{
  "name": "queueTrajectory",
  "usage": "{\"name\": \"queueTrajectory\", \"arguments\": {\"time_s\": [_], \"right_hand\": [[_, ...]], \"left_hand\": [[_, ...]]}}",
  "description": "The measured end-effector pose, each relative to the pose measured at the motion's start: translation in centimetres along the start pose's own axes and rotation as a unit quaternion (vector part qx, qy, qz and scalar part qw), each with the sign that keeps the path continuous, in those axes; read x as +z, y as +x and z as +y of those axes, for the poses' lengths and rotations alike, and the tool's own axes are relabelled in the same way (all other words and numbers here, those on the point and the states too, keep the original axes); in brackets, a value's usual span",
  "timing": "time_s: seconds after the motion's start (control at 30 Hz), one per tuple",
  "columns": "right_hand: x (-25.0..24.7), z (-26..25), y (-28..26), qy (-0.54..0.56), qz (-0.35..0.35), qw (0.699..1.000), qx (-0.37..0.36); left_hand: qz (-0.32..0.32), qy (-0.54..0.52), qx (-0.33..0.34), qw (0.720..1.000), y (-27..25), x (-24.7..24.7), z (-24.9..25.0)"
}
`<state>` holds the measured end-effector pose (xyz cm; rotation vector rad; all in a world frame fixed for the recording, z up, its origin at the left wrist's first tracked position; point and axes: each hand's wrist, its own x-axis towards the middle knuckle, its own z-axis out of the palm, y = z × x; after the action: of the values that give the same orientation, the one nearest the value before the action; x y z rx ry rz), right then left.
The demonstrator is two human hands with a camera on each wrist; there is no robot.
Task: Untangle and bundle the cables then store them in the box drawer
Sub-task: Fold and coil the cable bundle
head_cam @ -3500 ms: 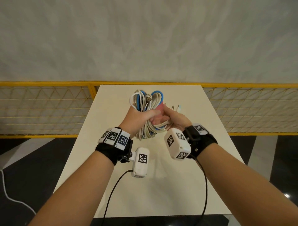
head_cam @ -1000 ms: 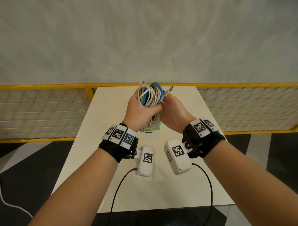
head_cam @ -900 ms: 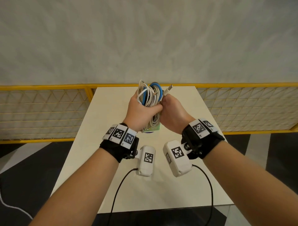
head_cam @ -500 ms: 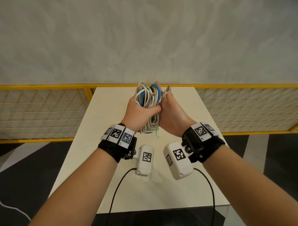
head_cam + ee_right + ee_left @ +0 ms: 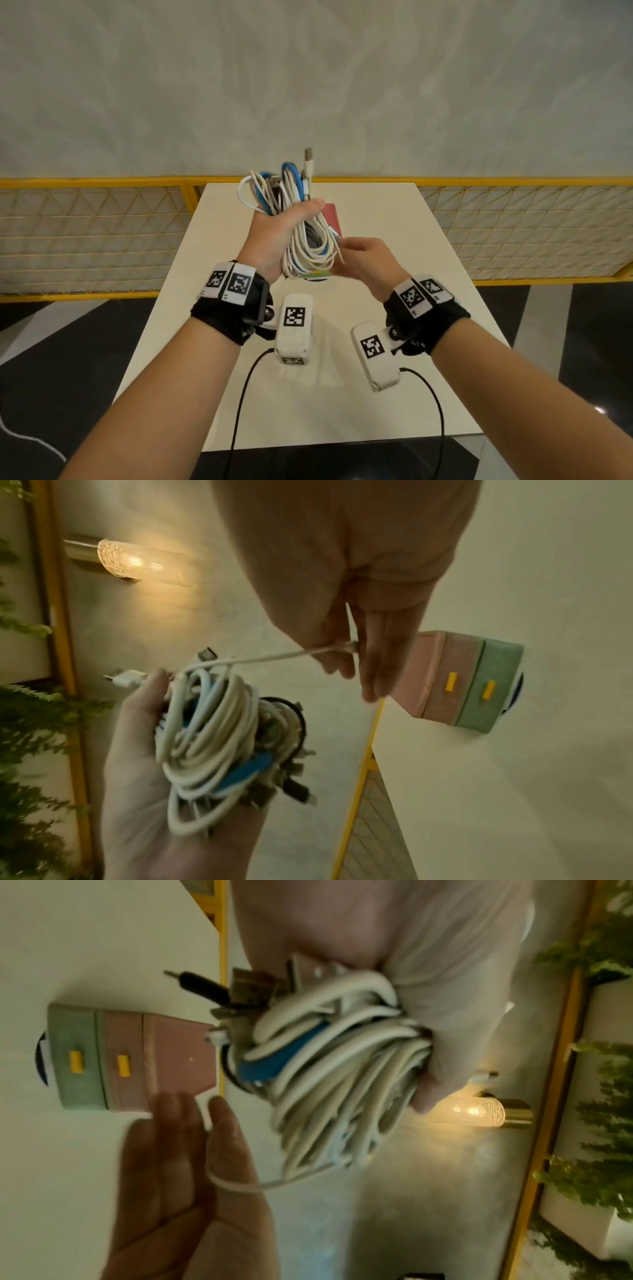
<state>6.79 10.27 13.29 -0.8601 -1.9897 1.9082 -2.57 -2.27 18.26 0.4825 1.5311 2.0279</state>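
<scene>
A bundle of white, blue and black cables (image 5: 303, 240) is gripped in my left hand (image 5: 274, 236), raised above the white table (image 5: 376, 377) with a USB plug sticking up from it. My right hand (image 5: 356, 257) is just to the bundle's right and pinches a thin white cable end (image 5: 274, 656) that runs taut back to the coil (image 5: 212, 739). The box drawer (image 5: 455, 680), pink over green with yellow handles, stands shut on the table behind the hands. The head view shows only its pink top (image 5: 331, 216). In the left wrist view, the bundle (image 5: 342, 1069) fills the fist.
A yellow mesh railing (image 5: 96, 233) runs behind and beside the table. A grey wall is beyond it, with a lit wall lamp (image 5: 137, 561) and plants (image 5: 599, 1123). Black wrist-camera leads (image 5: 246, 394) hang over the table's near edge.
My right hand has come off the middle of the bundle and dropped to its lower right, drawing out a thin white strand. My left hand still grips the bundle.
</scene>
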Motion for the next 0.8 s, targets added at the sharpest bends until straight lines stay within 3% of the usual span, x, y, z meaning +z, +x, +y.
{"name": "queueTrajectory", "arguments": {"time_s": [0.1,0.17,0.3,0.43,0.6,0.8], "right_hand": [[-0.2,-0.7,0.1,0.056,0.056,0.995,-0.058],[-0.1,-1.4,-0.1,0.099,0.045,0.991,-0.074],[1.4,-2.6,-1.4,0.184,-0.030,0.979,-0.076],[2.6,-2.8,-1.8,0.253,-0.034,0.965,-0.059],[3.4,-3.0,-1.7,0.201,-0.029,0.977,-0.059],[3.9,-3.6,-2.5,0.173,-0.108,0.977,-0.059]], "left_hand": [[-0.080,0.104,-0.030,0.991,-0.5,-0.8,0.0],[-0.100,0.170,-0.032,0.980,-0.6,-0.9,-0.4],[-0.073,0.224,-0.016,0.972,-0.4,-0.8,-1.8],[-0.050,0.241,0.035,0.969,-0.2,-0.5,-2.5],[-0.010,0.249,0.063,0.966,0.2,-0.7,-3.4],[0.008,0.217,0.049,0.975,0.6,-1.7,-3.6]]}}
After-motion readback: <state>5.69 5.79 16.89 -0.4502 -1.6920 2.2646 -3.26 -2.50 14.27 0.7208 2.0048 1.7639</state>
